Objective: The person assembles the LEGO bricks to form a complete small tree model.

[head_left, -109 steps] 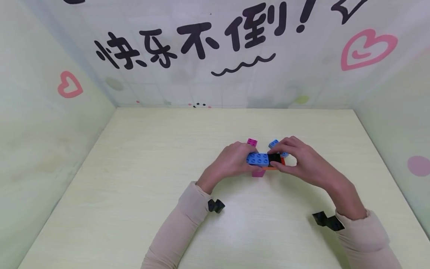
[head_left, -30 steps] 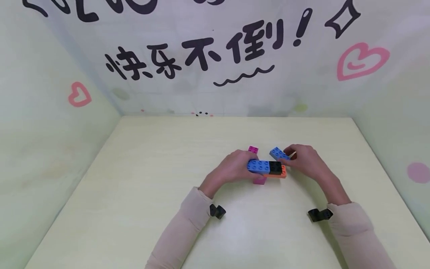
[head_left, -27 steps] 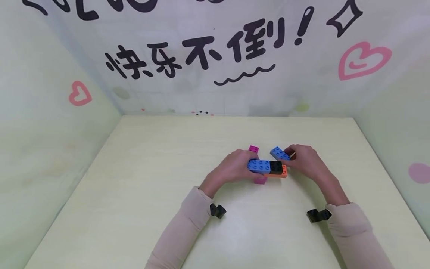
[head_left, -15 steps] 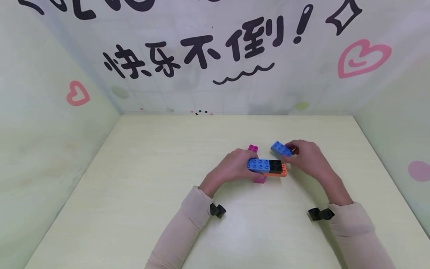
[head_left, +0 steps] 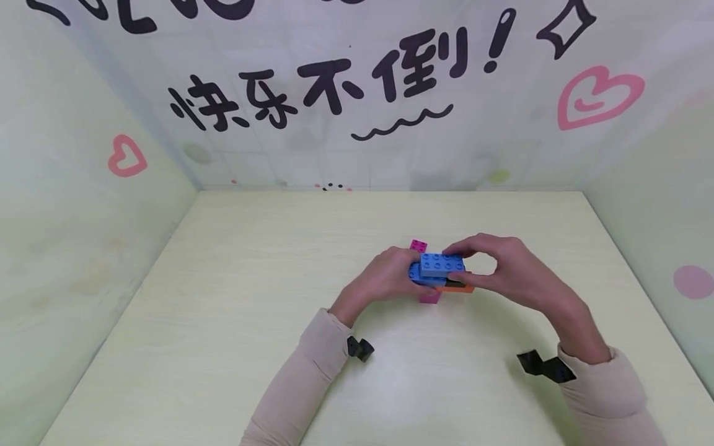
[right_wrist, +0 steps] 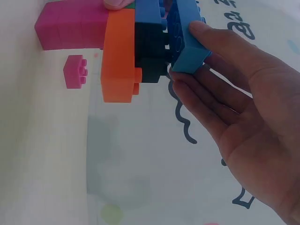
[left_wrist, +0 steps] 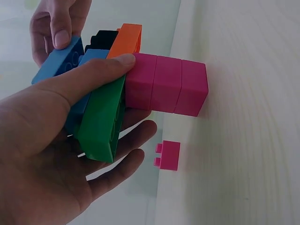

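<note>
My left hand (head_left: 385,272) grips a build of toy building bricks. Its base is a stack of pink bricks (left_wrist: 166,84), standing on the table. Across that stack lie a green brick (left_wrist: 101,117) and an orange brick (right_wrist: 118,61), topped by a lower blue brick (right_wrist: 147,11) and a black brick (right_wrist: 150,51). Between thumb and fingers, my right hand (head_left: 510,272) pinches another blue brick (head_left: 442,265) right over the lower blue and black ones. It sits slightly tilted against their studs in the right wrist view.
A loose pink brick (head_left: 419,245) lies on the pale table (head_left: 268,248), just behind the build. Printed walls enclose the table at the back and both sides. A dark wrist camera (head_left: 543,367) is on each sleeve cuff.
Earlier, my right hand was on the black brick. It then picked up the blue brick behind the build and brought it leftward over the top. My left hand has kept its grip.
</note>
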### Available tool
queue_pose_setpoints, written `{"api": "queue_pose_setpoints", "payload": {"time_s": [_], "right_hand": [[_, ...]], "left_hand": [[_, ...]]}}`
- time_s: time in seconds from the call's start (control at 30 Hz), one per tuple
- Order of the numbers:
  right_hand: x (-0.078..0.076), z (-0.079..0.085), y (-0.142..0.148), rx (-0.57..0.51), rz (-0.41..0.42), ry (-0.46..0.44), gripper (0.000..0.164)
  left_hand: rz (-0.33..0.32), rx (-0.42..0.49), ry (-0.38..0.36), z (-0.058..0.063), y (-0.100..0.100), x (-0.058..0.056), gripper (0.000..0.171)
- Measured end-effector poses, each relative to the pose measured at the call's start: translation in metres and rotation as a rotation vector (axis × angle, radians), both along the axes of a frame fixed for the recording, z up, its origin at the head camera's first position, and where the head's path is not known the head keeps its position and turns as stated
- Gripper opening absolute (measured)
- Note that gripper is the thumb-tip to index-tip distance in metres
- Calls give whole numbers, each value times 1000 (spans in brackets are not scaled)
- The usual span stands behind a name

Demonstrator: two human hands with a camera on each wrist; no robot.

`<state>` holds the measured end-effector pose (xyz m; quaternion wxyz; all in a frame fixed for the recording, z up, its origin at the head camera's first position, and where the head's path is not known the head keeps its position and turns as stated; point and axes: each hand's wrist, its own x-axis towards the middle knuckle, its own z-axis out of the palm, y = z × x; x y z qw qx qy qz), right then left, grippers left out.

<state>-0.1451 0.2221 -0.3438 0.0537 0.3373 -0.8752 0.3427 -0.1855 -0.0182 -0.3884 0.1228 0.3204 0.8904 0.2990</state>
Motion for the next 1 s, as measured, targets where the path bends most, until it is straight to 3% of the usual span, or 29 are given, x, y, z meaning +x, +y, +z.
{"api": "queue_pose_setpoints", "payload": {"time_s": [0.3, 1.0], "right_hand": [[-3, -9, -5, -23, 45, 32, 45], [-1, -7, -6, -4, 38, 60, 48]], "left_hand": [[3, 21, -24, -2, 0, -2, 50], [2, 12, -46, -3, 1, -4, 50]]}}
